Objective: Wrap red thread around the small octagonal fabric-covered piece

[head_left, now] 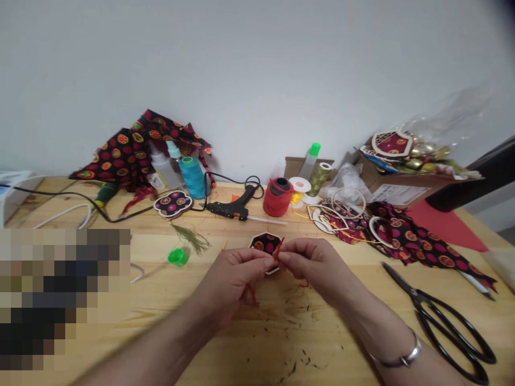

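Observation:
Both my hands meet near the middle of the table, pinching a red cord (280, 245). My left hand (241, 271) is closed with thumb and forefinger on it, and a loop of the cord hangs below that palm. From the other side my right hand (311, 262) also pinches the cord, its fingertips almost touching the left ones. A loose red end shows under the right hand. Just behind the fingertips lies an octagonal ornament (263, 240) with dark patterned fabric and a pale rim, partly covered by my hands. Whether the cord is joined to it cannot be seen.
Large black scissors (438, 316) lie at the right. Behind stand a glue gun (235, 208), a red spool (278, 197) and a teal thread cone (193, 179). A tasselled ornament (173, 204) and a green cap (177, 257) lie left. Patterned fabric (430, 241) lies right.

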The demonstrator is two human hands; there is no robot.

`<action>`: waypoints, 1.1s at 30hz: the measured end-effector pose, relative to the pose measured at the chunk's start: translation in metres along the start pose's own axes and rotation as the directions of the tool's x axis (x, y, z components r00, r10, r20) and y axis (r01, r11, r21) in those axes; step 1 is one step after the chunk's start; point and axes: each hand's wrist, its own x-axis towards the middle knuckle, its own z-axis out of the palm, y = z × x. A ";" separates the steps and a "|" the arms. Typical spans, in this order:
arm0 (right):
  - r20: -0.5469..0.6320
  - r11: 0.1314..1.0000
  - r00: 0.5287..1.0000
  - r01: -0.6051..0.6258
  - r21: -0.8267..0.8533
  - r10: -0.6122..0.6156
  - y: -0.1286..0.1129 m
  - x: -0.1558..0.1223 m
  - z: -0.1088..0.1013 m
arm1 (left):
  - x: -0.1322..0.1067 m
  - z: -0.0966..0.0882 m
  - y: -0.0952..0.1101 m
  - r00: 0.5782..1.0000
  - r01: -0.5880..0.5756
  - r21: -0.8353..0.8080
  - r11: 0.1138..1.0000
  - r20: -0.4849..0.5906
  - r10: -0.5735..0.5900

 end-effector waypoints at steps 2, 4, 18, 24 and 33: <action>-0.035 0.999 0.999 0.009 -0.048 -0.011 -0.001 0.000 0.000 | 0.000 0.000 0.000 1.000 0.000 -0.001 1.000 0.005 0.000; -0.057 0.996 0.998 0.025 -0.085 -0.030 -0.001 0.000 0.000 | 0.001 0.000 0.000 1.000 -0.002 0.000 1.000 0.007 0.002; -0.126 0.993 0.990 0.044 -0.105 -0.058 0.005 0.001 0.003 | -0.001 0.001 -0.002 1.000 0.019 0.053 0.998 -0.003 -0.019; -0.094 0.988 0.993 0.065 -0.139 -0.078 0.002 0.000 0.003 | 0.001 0.001 -0.004 1.000 0.023 0.054 0.998 0.020 -0.024; -0.056 0.990 0.995 0.080 -0.117 -0.087 0.001 -0.001 0.002 | -0.002 0.002 0.001 1.000 -0.011 0.022 1.000 -0.007 0.011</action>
